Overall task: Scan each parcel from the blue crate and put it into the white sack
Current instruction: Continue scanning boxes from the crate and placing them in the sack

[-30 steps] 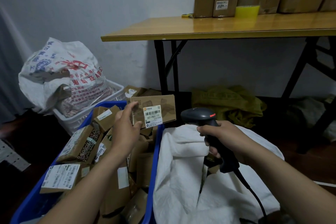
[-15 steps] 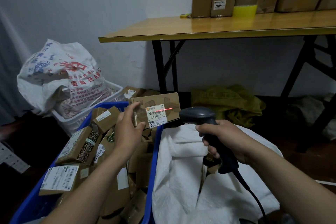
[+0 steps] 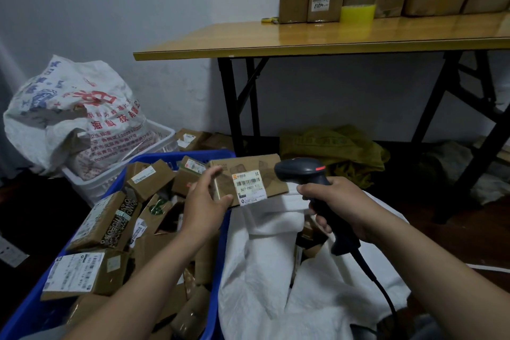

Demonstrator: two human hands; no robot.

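Note:
My left hand (image 3: 205, 201) grips the left end of a flat brown cardboard parcel (image 3: 249, 178) with a white barcode label facing me. It hangs over the far rim of the blue crate (image 3: 33, 309) and the top of the white sack (image 3: 276, 279). My right hand (image 3: 335, 203) holds the handle of a dark barcode scanner (image 3: 300, 171), whose head points at the parcel from the right. The crate at lower left is full of several brown parcels. The sack's mouth gapes beside it, with a few parcels showing inside.
A white basket (image 3: 91, 188) behind the crate holds a printed white bag (image 3: 71, 110). A yellow-topped folding table (image 3: 331, 38) with cardboard boxes stands at the back. Olive cloth (image 3: 334, 152) lies under it. The scanner cable (image 3: 383, 292) trails down over the sack.
My left hand has carried the parcel to the right, closer to the scanner and over the sack. The red scan line on the label half a second ago is gone.

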